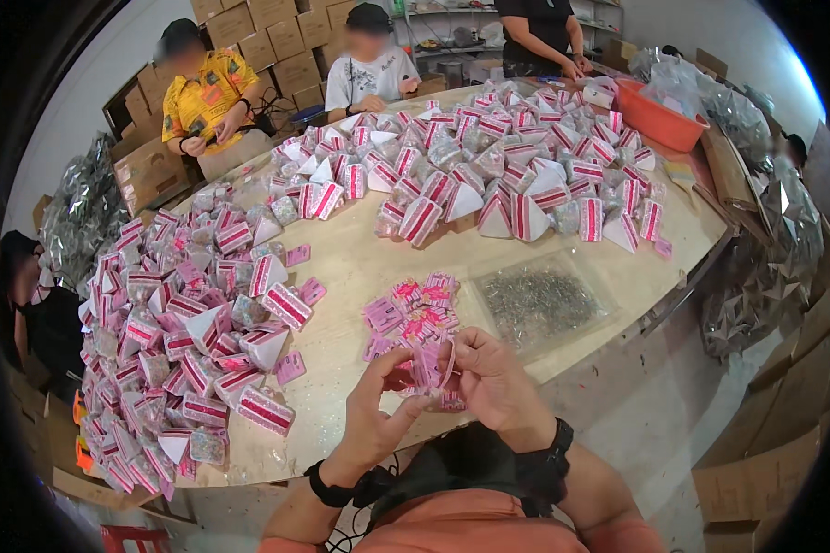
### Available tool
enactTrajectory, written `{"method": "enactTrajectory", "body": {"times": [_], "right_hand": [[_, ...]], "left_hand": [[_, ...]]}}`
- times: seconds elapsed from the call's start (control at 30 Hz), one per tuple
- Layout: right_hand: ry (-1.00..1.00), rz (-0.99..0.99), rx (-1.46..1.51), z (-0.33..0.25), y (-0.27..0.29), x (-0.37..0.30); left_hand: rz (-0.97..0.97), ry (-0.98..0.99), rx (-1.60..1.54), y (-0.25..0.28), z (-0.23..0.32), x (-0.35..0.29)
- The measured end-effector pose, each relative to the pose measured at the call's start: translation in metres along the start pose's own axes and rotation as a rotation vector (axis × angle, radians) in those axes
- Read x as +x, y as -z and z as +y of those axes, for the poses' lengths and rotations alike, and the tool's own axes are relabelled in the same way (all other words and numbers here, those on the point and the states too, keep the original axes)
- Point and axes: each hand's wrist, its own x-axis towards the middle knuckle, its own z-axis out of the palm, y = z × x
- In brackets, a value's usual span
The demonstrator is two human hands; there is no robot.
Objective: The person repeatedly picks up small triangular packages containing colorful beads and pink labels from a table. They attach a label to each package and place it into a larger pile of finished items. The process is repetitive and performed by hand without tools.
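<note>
My left hand [380, 404] curls its fingers loosely closed on a pink card [427, 367]; my right hand [500, 382] pinches its edge, apparently steadying it over the surface [341, 253], the card pile [426, 313] seemingly kept within easy reach.

The left forearm [295, 518] and right forearm [601, 484] slant inward from below; the left hand [378, 401] curves, thumb and forefinger reaching forward; the right hand [500, 382] pinches thumb toward forefinger, other fingers curled; the fingertips nearly meet.
</note>
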Motion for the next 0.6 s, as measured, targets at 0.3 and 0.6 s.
{"method": "enactTrajectory", "body": {"times": [0.3,0.6], "right_hand": [[0.061,-0.103,0.032,-0.007,-0.01,0.003],[0.106,-0.08,-0.138,0.0,-0.019,-0.002]], "left_hand": [[-0.072,-0.06,0.422,0.001,0.005,-0.005],[0.065,-0.19,0.256,0.004,0.038,0.011]]}}
